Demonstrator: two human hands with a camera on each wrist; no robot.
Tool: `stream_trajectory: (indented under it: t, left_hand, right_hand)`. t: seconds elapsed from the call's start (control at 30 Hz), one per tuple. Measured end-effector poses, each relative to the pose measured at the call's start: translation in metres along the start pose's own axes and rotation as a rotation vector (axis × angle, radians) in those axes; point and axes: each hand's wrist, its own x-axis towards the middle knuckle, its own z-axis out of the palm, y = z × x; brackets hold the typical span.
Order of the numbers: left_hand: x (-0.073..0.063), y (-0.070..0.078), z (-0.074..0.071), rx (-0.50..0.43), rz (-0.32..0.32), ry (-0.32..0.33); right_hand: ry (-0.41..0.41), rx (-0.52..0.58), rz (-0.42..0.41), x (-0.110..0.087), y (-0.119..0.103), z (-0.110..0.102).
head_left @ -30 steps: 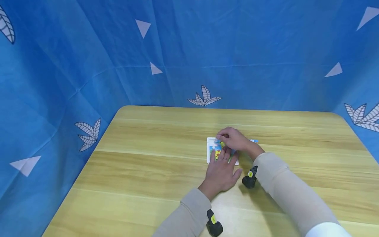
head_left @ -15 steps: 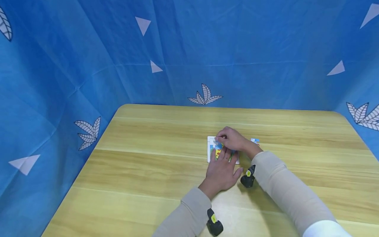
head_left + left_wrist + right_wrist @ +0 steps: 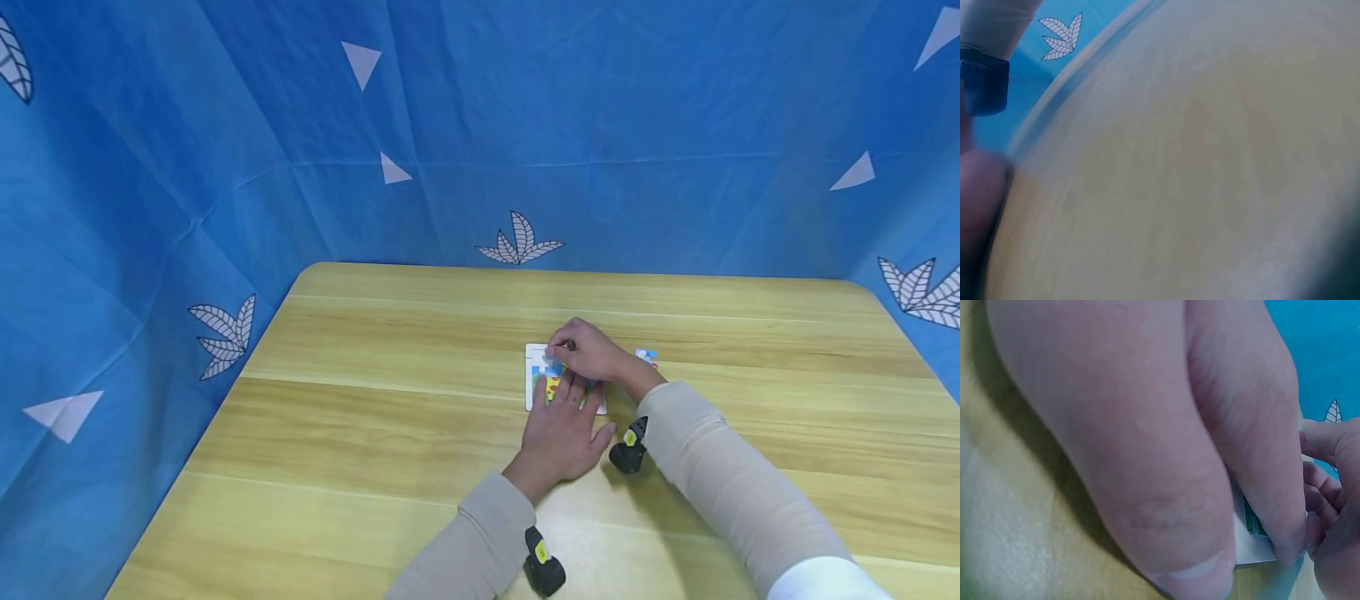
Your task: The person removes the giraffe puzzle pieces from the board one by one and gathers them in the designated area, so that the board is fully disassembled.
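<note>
A small jigsaw puzzle (image 3: 537,371) in a white frame lies on the wooden table, its picture blue, yellow and green. My left hand (image 3: 561,435) rests on its lower part with fingers spread, covering much of the picture. My right hand (image 3: 588,350) is over the upper part, thumb and forefinger pinching a puzzle piece mostly hidden by the fingertips. In the right wrist view the left thumb and finger fill the foreground, with my right hand (image 3: 1338,494) curled at the right edge. The left wrist view catches only a blurred strip of my left hand (image 3: 982,206).
Just right of the right wrist lie loose puzzle pieces (image 3: 646,356), partly hidden behind the arm. Black wrist cameras hang below the left sleeve (image 3: 480,529) and right sleeve (image 3: 693,425). A blue patterned curtain (image 3: 637,150) stands behind the wooden table (image 3: 360,433).
My right fingertips have shifted slightly left along the puzzle's upper part, covering a yellow patch that showed. More of the loose pieces shows beside the right wrist. The left hand stays put.
</note>
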Motion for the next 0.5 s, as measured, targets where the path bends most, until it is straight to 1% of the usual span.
stream_trajectory:
  t: [0.5]
  left_hand:
    - [-0.0008, -0.0006, -0.0006, -0.007, -0.004, -0.008]
  right_hand:
    - [-0.005, 0.049, 0.012, -0.0022, -0.0007, -0.0005]
